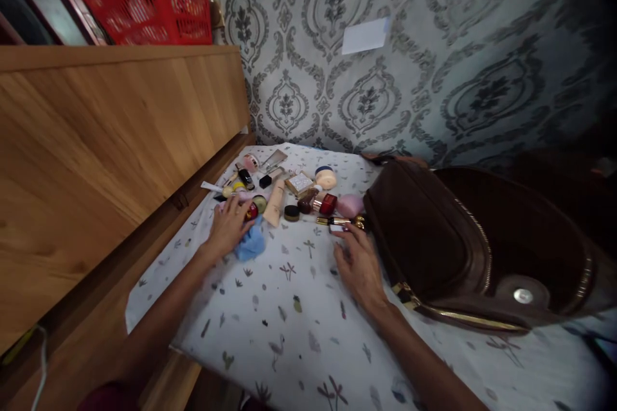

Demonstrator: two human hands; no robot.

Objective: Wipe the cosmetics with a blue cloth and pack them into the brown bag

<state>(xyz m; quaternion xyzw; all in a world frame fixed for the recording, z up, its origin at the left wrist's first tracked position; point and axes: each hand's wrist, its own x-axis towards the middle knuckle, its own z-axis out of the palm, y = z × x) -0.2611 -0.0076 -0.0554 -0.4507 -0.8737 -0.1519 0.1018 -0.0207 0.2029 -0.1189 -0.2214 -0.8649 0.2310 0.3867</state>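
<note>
My left hand (226, 226) lies over the left side of a cluster of cosmetics, fingers stretched out beside a small red round container (251, 210). A crumpled blue cloth (251, 241) lies against that hand's right side. My right hand (360, 264) rests near the bag with its fingers apart, their tips by a black-and-gold tube (333, 221) and a small white-faced item (338, 228). Between the hands lie a beige squeeze tube (275, 203), a small black-lidded jar (292, 212), a red-capped bottle (328, 203) and a pink makeup sponge (350, 205).
A large dark brown handbag (424, 225) lies at the right, unzipped. Farther back are a cream jar with a blue lid (326, 178) and a gold compact (299, 183). A wooden cabinet (125, 135) borders the left side, with a red basket (144, 3) on top. Patterned wall stands behind.
</note>
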